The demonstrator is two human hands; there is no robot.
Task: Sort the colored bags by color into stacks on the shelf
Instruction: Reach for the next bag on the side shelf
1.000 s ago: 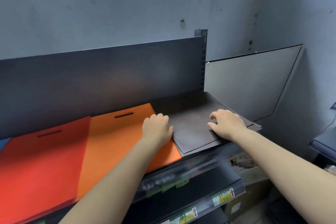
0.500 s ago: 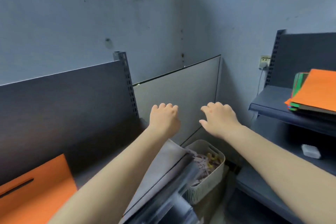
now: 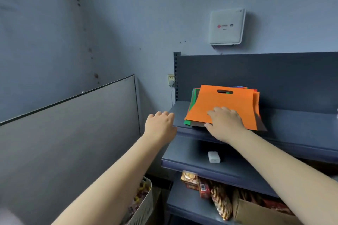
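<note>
Right hand (image 3: 225, 126) rests on the orange bag (image 3: 225, 107) topping the mixed pile, thumb at its near edge, fingers loosely bent. Left hand (image 3: 160, 127) hovers just left of the shelf (image 3: 292, 124), relaxed, holding nothing.

The light is dim, cool and even, giving the walls (image 3: 109, 23) a blue-grey cast, with no hard glare. Soft shadow fills the lower shelves (image 3: 228, 170) on the right. The orange bag (image 3: 225, 107) is the brightest patch. Wide-angle distortion bends straight lines near the edges. The near left corner is smeared, and fine detail is soft throughout.
</note>
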